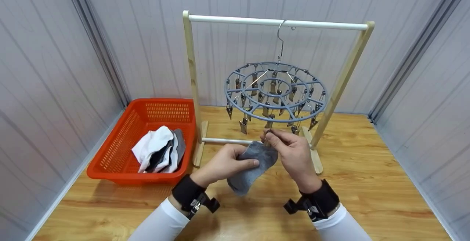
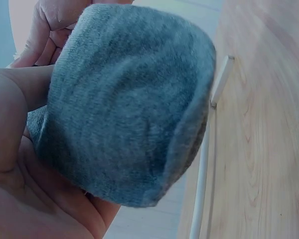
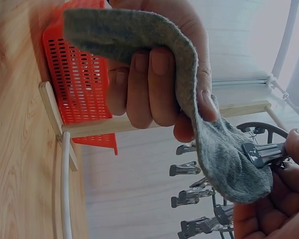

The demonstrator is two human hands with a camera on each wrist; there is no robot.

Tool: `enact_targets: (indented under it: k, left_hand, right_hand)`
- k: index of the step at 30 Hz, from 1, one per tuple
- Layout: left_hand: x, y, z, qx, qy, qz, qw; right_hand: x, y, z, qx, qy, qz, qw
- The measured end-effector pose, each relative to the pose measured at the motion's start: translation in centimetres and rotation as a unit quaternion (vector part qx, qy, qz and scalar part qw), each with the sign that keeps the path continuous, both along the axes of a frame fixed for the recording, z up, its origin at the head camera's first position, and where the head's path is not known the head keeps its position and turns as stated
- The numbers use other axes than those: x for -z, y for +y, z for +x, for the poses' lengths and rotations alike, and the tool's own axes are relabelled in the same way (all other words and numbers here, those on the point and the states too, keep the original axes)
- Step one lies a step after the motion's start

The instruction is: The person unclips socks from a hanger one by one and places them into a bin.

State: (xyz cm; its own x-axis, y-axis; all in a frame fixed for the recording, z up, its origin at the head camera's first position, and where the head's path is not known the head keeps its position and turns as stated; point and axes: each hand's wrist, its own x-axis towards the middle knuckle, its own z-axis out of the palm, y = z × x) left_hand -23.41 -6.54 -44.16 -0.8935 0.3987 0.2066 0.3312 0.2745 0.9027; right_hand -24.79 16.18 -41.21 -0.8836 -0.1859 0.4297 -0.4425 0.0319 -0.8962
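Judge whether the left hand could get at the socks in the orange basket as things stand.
Probably not at once: the left hand grips the grey sock. The path to the basket looks unobstructed.

Both forearms, at the lower middle of the head view, wear long white sleeves. Each wrist carries a black strap: the left hand (image 1: pixel 224 164) and the right hand (image 1: pixel 295 153) are bare.

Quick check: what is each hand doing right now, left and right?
Left hand: grips the grey sock.
Right hand: pinches a clip of the round hanger at the sock's top edge.
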Motion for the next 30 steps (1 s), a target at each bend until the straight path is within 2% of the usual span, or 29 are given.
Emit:
enact_targets:
  k: [11, 17, 24, 30]
  left_hand:
    - [-0.07, -0.1, 0.03, 0.005, -0.003, 0.0, 1.0]
    - [-0.17, -0.27, 0.05, 0.015, -0.007, -0.004, 0.9999]
    - [-0.1, -0.6, 0.04, 0.018, -0.005, -0.03, 0.9994]
    - [-0.16, -0.8, -0.01, 0.016, -0.007, -0.031, 0.9994]
  right_hand:
    - [0.01, 0.08, -0.08, 0.004, 0.029, -0.005, 1.0]
    - [-0.14, 0.04, -0.11, 0.003, 0.02, -0.017, 1.0]
    - [-0.13, 0.02, -0.23, 0.0, 0.013, -0.037, 0.999]
    - [-0.18, -0.01, -0.17, 0.001, 0.023, -0.019, 1.0]
